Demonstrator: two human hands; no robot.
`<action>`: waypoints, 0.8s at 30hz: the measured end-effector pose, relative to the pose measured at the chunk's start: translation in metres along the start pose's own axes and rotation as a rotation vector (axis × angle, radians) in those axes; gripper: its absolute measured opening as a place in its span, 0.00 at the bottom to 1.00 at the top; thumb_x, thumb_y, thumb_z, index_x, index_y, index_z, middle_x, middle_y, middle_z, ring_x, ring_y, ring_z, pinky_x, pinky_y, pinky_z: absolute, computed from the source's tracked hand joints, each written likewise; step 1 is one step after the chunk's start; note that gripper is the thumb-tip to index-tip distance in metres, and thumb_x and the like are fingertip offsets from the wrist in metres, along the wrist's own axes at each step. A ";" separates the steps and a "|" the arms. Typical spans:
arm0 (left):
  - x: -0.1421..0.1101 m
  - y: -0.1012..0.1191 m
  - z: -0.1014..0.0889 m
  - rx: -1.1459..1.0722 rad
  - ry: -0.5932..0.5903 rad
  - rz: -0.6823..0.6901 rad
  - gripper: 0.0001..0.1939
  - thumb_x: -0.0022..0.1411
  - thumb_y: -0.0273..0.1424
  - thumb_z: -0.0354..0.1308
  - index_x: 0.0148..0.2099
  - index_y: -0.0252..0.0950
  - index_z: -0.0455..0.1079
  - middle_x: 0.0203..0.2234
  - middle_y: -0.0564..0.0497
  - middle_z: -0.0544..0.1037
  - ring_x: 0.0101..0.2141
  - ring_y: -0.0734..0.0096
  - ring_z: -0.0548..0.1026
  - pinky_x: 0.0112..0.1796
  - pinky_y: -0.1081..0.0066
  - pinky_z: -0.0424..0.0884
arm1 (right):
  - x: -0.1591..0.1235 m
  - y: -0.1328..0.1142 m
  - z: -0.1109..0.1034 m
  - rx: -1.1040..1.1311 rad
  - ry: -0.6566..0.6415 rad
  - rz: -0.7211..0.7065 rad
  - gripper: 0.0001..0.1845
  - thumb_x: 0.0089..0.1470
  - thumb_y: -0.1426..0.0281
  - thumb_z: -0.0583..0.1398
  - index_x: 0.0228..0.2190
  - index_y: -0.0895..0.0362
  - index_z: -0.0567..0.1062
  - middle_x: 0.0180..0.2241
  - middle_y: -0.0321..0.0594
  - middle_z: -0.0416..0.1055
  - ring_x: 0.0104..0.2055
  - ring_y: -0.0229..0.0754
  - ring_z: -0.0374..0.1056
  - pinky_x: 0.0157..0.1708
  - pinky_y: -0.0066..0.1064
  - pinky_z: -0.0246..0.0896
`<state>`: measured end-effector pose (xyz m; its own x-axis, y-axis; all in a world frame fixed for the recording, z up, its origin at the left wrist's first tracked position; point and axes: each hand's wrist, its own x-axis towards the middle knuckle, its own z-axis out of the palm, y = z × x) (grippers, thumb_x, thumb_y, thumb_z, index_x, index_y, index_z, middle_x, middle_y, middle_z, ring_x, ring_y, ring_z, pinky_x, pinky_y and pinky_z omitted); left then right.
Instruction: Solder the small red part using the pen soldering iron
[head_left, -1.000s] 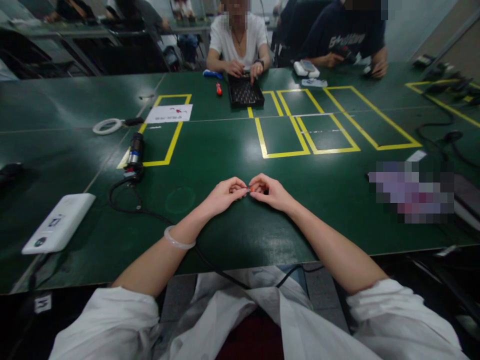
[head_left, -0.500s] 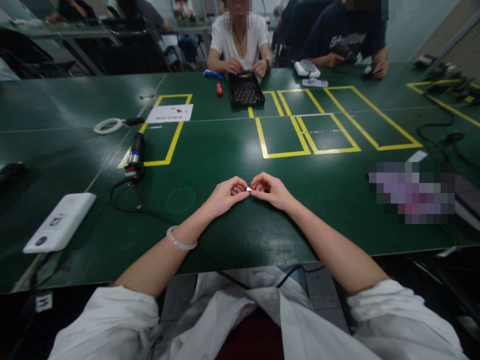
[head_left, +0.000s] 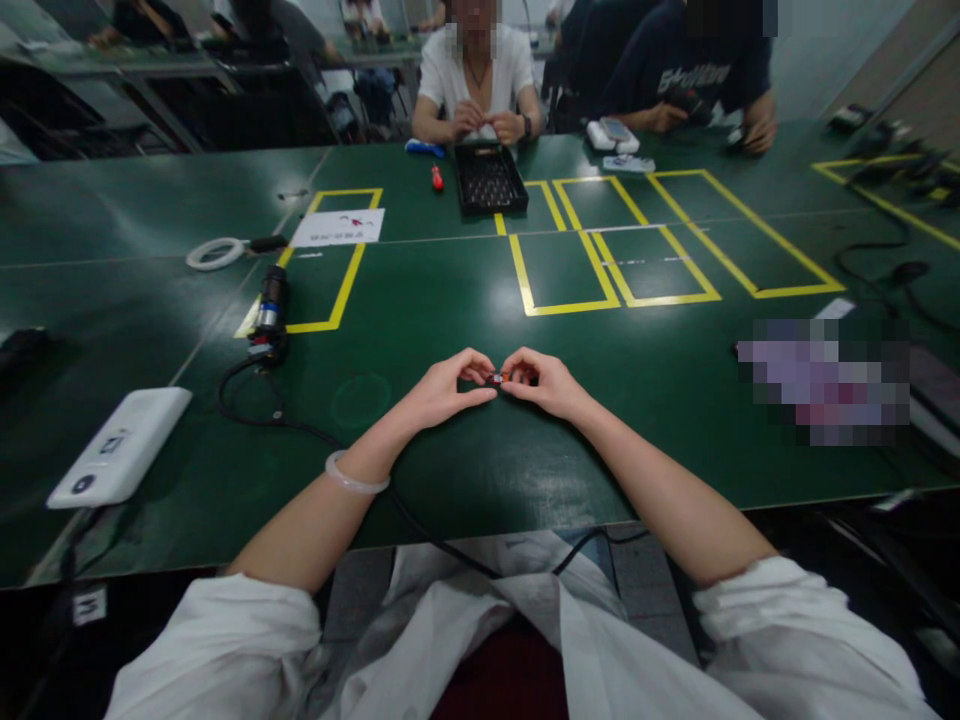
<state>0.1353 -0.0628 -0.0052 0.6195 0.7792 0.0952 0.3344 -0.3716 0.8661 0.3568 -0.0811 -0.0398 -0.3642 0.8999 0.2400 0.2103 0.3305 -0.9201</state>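
My left hand (head_left: 448, 388) and my right hand (head_left: 541, 381) meet fingertip to fingertip over the green table (head_left: 465, 300), just in front of me. Both pinch a tiny part (head_left: 498, 378) with an orange-red end; it is too small to name. Thumb and forefinger of each hand are closed on it, the other fingers curled. A pale bangle (head_left: 355, 478) sits on my left wrist.
A black cable (head_left: 300, 425) runs from a cylindrical tool (head_left: 268, 308) at the left toward my lap. A white device (head_left: 120, 446) lies near the left edge. Yellow tape boxes (head_left: 600, 245) mark the table. Across it two people sit by a black tray (head_left: 489, 180) and a red screwdriver (head_left: 436, 178).
My hands stay in the same spot, turning the small part slightly between the fingertips. The person opposite has lifted both hands off the black tray.
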 end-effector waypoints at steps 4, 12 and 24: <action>-0.002 -0.017 -0.045 0.381 0.246 -0.042 0.20 0.62 0.42 0.59 0.51 0.36 0.68 0.46 0.44 0.75 0.47 0.60 0.73 0.51 0.60 0.67 | 0.000 0.001 -0.001 0.009 0.005 0.036 0.12 0.52 0.64 0.65 0.36 0.57 0.73 0.26 0.32 0.68 0.25 0.34 0.62 0.27 0.27 0.56; -0.062 -0.081 -0.167 1.023 0.831 -0.702 0.33 0.60 0.45 0.60 0.61 0.29 0.62 0.56 0.37 0.66 0.54 0.46 0.63 0.56 0.44 0.56 | 0.000 -0.001 0.000 0.021 -0.005 0.054 0.13 0.52 0.63 0.65 0.36 0.58 0.73 0.27 0.34 0.69 0.26 0.33 0.62 0.28 0.27 0.57; -0.087 -0.100 -0.200 0.847 0.699 -0.966 0.37 0.56 0.49 0.62 0.63 0.37 0.65 0.46 0.45 0.71 0.42 0.58 0.71 0.45 0.50 0.70 | 0.000 -0.004 -0.001 0.006 -0.010 0.076 0.13 0.52 0.62 0.64 0.35 0.58 0.73 0.26 0.34 0.69 0.26 0.34 0.62 0.28 0.27 0.57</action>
<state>-0.0938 0.0074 -0.0016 -0.4644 0.8816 0.0843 0.8729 0.4395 0.2119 0.3573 -0.0823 -0.0360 -0.3562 0.9195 0.1660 0.2321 0.2592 -0.9375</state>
